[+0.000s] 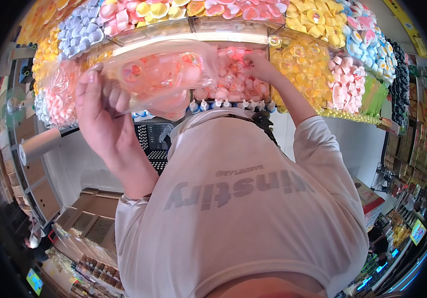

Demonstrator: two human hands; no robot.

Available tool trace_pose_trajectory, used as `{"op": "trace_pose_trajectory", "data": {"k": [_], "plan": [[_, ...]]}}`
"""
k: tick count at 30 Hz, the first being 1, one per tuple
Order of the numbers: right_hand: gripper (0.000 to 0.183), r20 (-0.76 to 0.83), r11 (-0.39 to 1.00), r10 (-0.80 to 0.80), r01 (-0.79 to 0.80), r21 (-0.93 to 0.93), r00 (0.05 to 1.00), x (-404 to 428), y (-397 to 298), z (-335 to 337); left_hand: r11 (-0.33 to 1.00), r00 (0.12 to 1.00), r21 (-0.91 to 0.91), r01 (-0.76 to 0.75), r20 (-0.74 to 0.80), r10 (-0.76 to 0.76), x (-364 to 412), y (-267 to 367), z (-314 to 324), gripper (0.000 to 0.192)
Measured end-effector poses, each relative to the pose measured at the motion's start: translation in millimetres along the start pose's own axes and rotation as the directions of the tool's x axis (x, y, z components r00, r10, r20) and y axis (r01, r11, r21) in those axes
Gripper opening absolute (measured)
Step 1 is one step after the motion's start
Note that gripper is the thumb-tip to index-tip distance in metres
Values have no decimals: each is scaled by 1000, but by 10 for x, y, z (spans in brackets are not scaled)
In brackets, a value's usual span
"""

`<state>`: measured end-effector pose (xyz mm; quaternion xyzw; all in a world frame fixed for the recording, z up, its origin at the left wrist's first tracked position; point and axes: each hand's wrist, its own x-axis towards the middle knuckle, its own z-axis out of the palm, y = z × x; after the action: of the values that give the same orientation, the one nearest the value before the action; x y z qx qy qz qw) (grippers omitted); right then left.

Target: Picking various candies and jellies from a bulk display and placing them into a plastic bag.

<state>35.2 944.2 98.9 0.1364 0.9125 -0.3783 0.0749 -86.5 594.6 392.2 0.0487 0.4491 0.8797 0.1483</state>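
My left hand [103, 98] grips the edge of a clear plastic bag [208, 61] that stretches to the right from my fingers. Several pink jelly cups [157, 72] show through its film, some with a coloured picture on the lid. To the right of the bag, my right hand [258, 67] reaches into an open compartment of small pink cups [232, 83]. Its fingertips are down among the cups, so whether they hold one is hidden.
Yellow cups [303, 70] fill the compartment right of my right hand. Pale pink pieces [347, 83] lie beyond them. A higher tier holds blue [79, 31] and yellow sweets [316, 18]. A plastic roll [40, 145] juts out at left. Black crates [154, 138] stand below the display.
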Motion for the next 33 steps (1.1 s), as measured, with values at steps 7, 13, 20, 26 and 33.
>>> {"op": "trace_pose_trajectory", "data": {"k": [7, 13, 20, 26, 33], "plan": [[98, 52, 999, -6, 9, -46, 999, -152, -320, 743, 982, 979, 125, -142, -132, 158, -185, 199, -282, 15], [107, 103, 941, 126, -86, -328, 987, 12, -900, 898, 984, 975, 62, -166, -137, 173, -257, 328, -583, 16], [68, 134, 923, -68, 113, -368, 989, 78, -837, 916, 993, 974, 48, -111, -192, 119, -319, 251, -508, 13], [57, 116, 898, -153, 187, -398, 981, 132, -751, 960, 999, 984, 23, -28, -178, 32, -294, 100, -385, 13], [51, 24, 930, -241, 238, -280, 970, 122, -651, 817, 999, 993, 38, 38, -110, -34, -221, -50, -178, 13]]}}
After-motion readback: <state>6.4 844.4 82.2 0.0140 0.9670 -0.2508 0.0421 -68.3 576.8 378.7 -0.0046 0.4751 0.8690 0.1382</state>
